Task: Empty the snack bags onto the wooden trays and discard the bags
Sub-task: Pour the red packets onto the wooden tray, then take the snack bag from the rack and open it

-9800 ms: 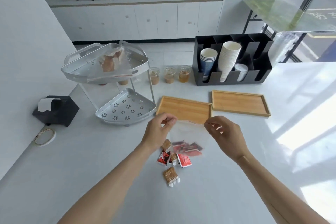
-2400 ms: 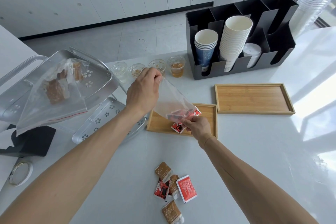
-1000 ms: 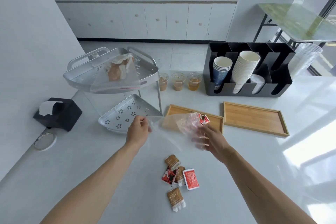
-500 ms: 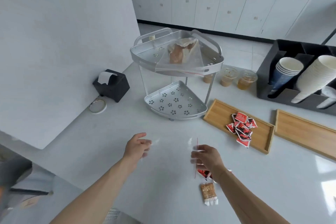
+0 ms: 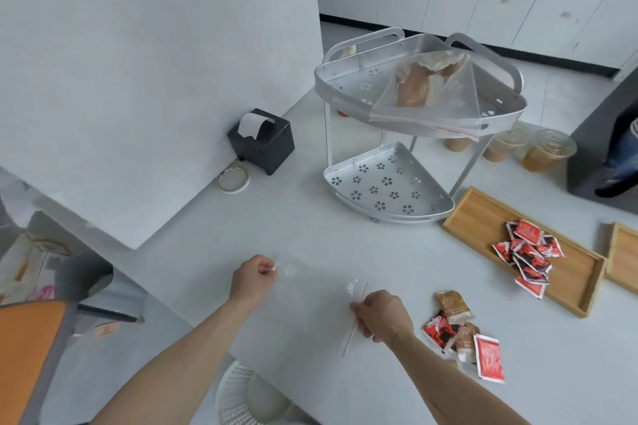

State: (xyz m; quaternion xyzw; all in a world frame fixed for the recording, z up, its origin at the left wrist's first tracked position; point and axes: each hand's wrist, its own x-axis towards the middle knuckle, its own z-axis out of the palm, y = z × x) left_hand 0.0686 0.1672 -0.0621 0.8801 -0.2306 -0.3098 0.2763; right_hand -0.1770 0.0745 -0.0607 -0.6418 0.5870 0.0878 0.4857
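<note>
An empty clear zip bag (image 5: 310, 304) with a red seal line is stretched between my hands over the counter's near edge. My left hand (image 5: 252, 278) pinches one corner and my right hand (image 5: 381, 316) pinches the seal end. Several red snack packets (image 5: 526, 255) lie in a heap on the nearer wooden tray (image 5: 573, 286). A second wooden tray (image 5: 623, 255) shows at the right edge. Several loose red and brown packets (image 5: 462, 335) lie on the counter beside my right wrist. Another clear bag holding brown snacks (image 5: 424, 86) rests on the top shelf of a silver rack (image 5: 386, 183).
A white slotted bin (image 5: 248, 397) stands on the floor below the counter edge, under the bag. A black tissue holder (image 5: 262, 140) and a tape roll (image 5: 233, 179) sit by the wall. Three lidded drink cups (image 5: 545, 153) stand behind the rack. An orange chair (image 5: 27, 355) is at the left.
My view has swung left and down, bringing the floor bin into sight. Both hands have carried the empty bag nearer the counter's edge; the red packets stay on the tray.
</note>
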